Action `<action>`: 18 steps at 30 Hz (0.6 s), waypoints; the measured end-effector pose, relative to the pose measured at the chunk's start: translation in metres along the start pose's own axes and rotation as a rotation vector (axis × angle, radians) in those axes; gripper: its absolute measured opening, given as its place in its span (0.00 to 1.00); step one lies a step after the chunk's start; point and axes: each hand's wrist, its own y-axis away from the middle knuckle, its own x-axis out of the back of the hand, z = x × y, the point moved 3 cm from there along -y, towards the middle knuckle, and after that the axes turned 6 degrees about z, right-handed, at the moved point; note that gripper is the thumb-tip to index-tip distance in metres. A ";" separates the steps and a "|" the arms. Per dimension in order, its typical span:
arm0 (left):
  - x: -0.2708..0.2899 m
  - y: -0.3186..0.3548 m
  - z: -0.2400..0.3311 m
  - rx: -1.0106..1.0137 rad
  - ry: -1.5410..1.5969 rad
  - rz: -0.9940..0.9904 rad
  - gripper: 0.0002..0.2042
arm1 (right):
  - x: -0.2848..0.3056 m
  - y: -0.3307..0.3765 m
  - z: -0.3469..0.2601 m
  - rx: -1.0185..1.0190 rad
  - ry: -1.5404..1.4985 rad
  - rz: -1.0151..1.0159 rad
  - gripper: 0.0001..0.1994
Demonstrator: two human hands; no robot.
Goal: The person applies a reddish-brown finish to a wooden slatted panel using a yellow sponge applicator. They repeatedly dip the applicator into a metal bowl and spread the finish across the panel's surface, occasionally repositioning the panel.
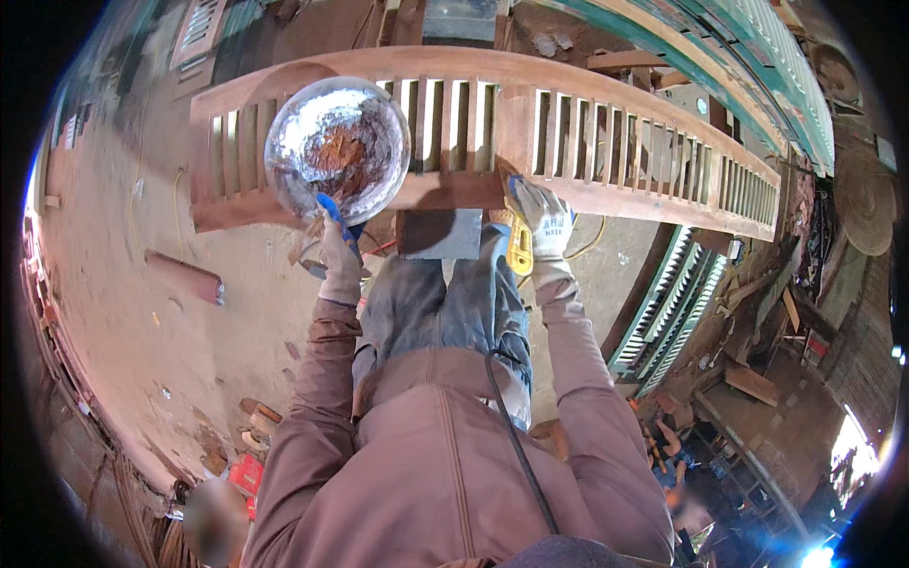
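My left hand (341, 257), in a pale glove with blue fingertips, is closed on the near rim of a shiny metal bowl (390, 112). Reddish-brown paste (343, 151) lies inside, smeared up the wall. A brownish item beside these fingers is too unclear to name. In my gloved right hand (545, 220) is a yellow-handled putty knife (518, 250), its blade end at the near rail of a long wooden slatted shutter panel (431, 191). The panel lies crosswise before me, and the bowl hides part of its left slats.
A grey-topped support (439, 235) shows under the panel's near edge. Green slatted shutters (668, 308) lie at the right, with more green frames far right. A brown cylinder (187, 276) lies on the ground at left. A cable (519, 426) runs down my jacket.
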 end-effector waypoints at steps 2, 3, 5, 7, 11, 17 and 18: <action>-0.003 -0.002 -0.005 -0.018 0.063 0.013 0.27 | -0.005 0.012 -0.006 0.107 0.079 0.000 0.16; 0.001 -0.003 -0.006 0.009 0.026 0.050 0.26 | -0.004 0.011 -0.010 0.169 0.121 0.007 0.16; 0.010 -0.004 -0.006 0.044 -0.036 0.067 0.27 | 0.004 0.021 -0.018 0.204 0.059 -0.052 0.17; 0.012 -0.007 -0.004 0.055 -0.079 0.013 0.30 | 0.012 0.016 -0.009 0.238 0.023 -0.035 0.17; 0.008 -0.008 0.001 -0.016 -0.057 -0.147 0.29 | 0.014 -0.009 0.005 0.002 -0.065 0.052 0.15; 0.003 0.004 0.014 -0.035 0.106 -0.230 0.29 | 0.002 0.020 0.002 0.152 -0.127 -0.055 0.16; -0.006 0.002 0.018 0.038 0.205 -0.167 0.31 | -0.003 0.022 0.022 0.118 -0.065 0.012 0.16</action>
